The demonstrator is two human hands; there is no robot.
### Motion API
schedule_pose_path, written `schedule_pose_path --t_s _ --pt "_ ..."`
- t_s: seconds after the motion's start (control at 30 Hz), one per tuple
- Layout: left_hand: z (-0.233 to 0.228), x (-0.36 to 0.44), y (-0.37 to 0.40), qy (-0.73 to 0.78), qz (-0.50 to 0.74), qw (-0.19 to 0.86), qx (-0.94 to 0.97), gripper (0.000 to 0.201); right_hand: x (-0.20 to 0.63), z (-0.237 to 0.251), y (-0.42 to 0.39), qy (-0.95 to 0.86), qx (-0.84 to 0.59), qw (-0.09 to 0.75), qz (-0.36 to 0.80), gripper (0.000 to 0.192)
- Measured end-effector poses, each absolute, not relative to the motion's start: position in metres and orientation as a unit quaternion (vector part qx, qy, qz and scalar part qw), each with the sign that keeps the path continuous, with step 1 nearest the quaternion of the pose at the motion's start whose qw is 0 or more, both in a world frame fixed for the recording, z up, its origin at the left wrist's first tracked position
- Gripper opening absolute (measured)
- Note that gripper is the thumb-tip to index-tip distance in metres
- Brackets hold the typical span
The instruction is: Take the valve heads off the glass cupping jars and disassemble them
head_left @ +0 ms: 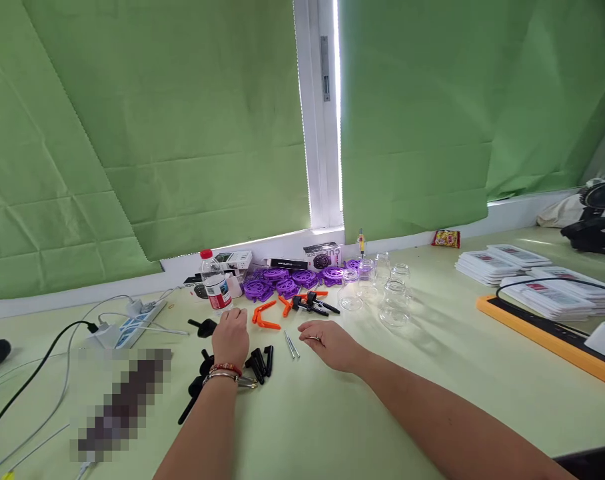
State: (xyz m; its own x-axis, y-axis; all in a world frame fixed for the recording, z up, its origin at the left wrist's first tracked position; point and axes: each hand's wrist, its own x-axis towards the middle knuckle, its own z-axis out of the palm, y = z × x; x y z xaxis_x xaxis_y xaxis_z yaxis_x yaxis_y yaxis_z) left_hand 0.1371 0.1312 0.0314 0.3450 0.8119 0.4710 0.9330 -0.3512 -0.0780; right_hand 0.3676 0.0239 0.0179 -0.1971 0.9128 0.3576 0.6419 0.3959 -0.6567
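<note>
My left hand [231,335] is above the table just in front of the bottle, its fingers curled downward; anything under them is hidden. My right hand [332,343] has its fingers pressed together over the middle of the table, and what they hold, if anything, I cannot make out. Two silver screws [292,346] lie between the hands. Several black plastic pieces [260,363] lie beside my left wrist, and orange V-shaped parts [266,316] rest beyond. Black rods with knobs [315,304] lie farther back, near a heap of purple plastic discs [286,287].
A red-capped bottle [216,280] and small boxes [324,254] stand near the wall. Clear glass jars [394,305] are at back right. Stacks of white packets [552,293] lie beside an orange-edged board [547,341]. A power strip [141,323] with cables occupies the left.
</note>
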Motion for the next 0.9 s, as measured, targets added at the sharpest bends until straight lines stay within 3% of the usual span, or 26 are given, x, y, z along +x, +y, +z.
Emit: schedule_pose_path --t_s 0.13,0.27,0.47,0.57,0.77,0.9 --pt "0.032 0.142 0.123 -0.392 -0.457 0.139 -0.786 0.036 0.366 0.015 0.026 -0.725 -0.522 0.406 0.193 0.033" --pt "0.039 0.154 0.100 -0.303 -0.614 -0.047 -0.727 0.028 0.365 0.013 0.028 -0.700 -0.510 0.443 0.233 0.047" --pt "0.052 0.172 0.077 -0.266 -0.599 -0.433 -0.618 0.035 0.361 0.011 0.028 -0.727 -0.439 0.452 0.273 0.065" --pt "0.052 0.177 0.078 -0.241 -0.589 -0.547 -0.544 0.040 0.357 0.014 0.023 -0.728 -0.395 0.429 0.360 0.069" --pt "0.049 0.184 0.083 -0.309 -0.593 -0.594 -0.448 0.047 0.345 0.018 0.013 -0.702 -0.358 0.444 0.427 0.064" --pt "0.047 0.187 0.072 -0.298 -0.515 -0.589 -0.546 0.036 0.336 0.018 0.013 -0.666 -0.374 0.502 0.406 0.050"
